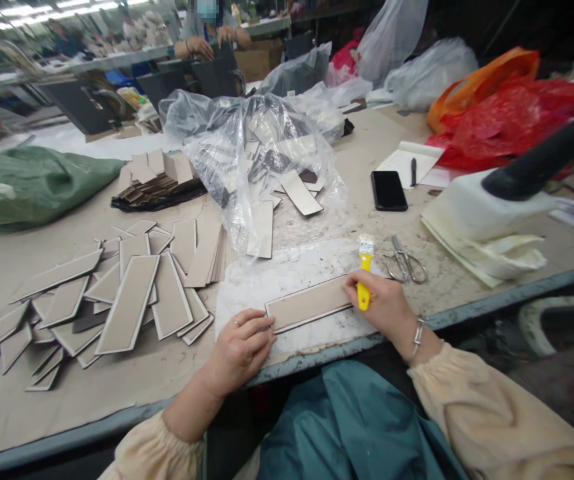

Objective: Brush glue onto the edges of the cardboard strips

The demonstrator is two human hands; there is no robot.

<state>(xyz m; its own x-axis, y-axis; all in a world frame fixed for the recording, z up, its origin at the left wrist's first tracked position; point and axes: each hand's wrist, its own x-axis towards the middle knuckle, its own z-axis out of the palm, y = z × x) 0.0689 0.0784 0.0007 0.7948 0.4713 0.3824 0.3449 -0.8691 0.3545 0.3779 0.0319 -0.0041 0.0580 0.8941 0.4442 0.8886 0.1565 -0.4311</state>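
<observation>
The cardboard strip (309,303), long, rectangular, beige-faced with a pale edge, lies flat on the white work sheet (287,273) near the table edge. Left hand (241,347) pins its near end, fingers curled. Right hand (384,303) grips a yellow-handled brush (365,270) at its far end.

A yellow-handled brush (365,280) with pale bristles is gripped in the right hand (384,303). A beige card strip (309,304) with a white edge is pinned between both hands, the left hand (241,347) at its near end. Left of the left hand, matching beige strips (117,293) are spread. Beyond the right hand, a black phone (389,190) and silver scissors (405,263) are noted; red and orange bags (497,107) farther right. Sleeves are peach, the apron teal.
</observation>
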